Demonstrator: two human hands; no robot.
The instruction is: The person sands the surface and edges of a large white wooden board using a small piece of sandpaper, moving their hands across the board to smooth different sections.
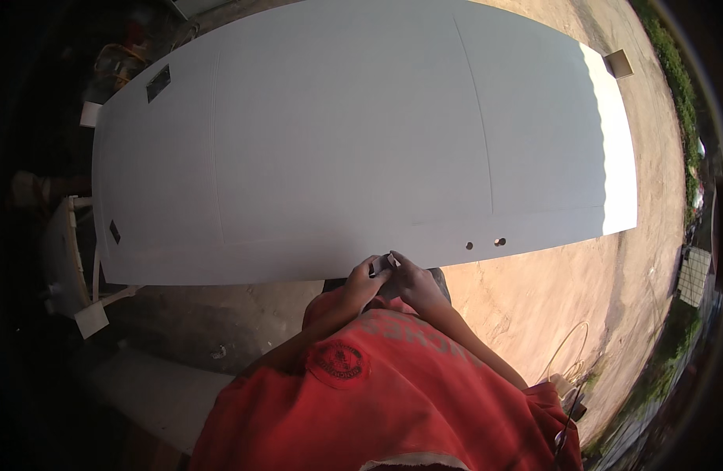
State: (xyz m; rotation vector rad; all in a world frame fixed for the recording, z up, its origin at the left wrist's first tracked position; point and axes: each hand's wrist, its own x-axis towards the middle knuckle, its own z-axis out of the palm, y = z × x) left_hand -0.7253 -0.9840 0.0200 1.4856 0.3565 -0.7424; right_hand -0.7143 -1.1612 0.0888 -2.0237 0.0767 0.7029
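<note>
A small folded dark sheet (381, 265), which looks like sandpaper, is between my hands at the near edge of a large pale grey door panel (349, 129). My left hand (362, 282) grips its left side. The fingers of my right hand (415, 284) pinch the right end, where a lighter edge shows. Both hands are close together in front of my red shirt. To the right of them, the panel has a round hole (469, 245) and a double hole (500, 242) near its edge. Thin grooves run across its face.
The panel lies flat on supports, with board ends (91, 321) (619, 63) jutting out at its corners. Two dark rectangular cutouts (158, 83) are at its left. A coiled pale cable (567, 368) lies on the concrete floor at the lower right. Another panel (155, 388) is at the lower left.
</note>
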